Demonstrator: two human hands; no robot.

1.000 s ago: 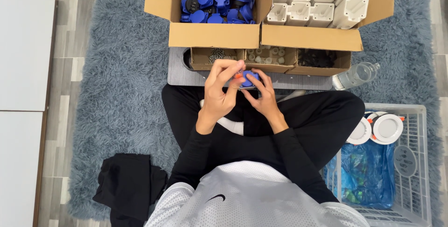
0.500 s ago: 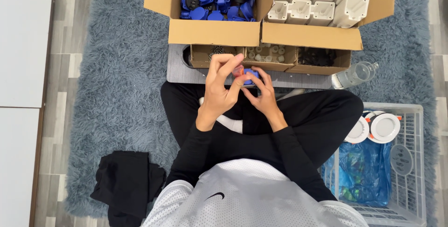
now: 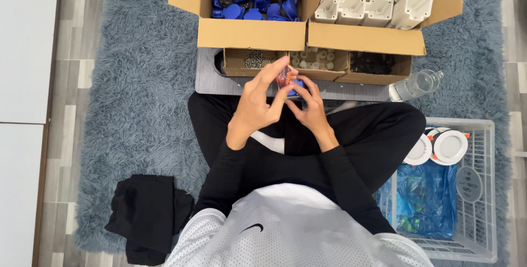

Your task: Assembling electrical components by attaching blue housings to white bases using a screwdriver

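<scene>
Grey rug (image 3: 137, 108), blue part (image 3: 297, 83) pinched between both hands (image 3: 288, 99)

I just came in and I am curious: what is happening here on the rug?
A person sits cross-legged on a grey rug. Both hands meet in front of the chest: the left hand pinches a small orange part, and the right hand holds a blue part under it. Ahead stand a box of blue parts, a box of white parts and small trays.
</scene>
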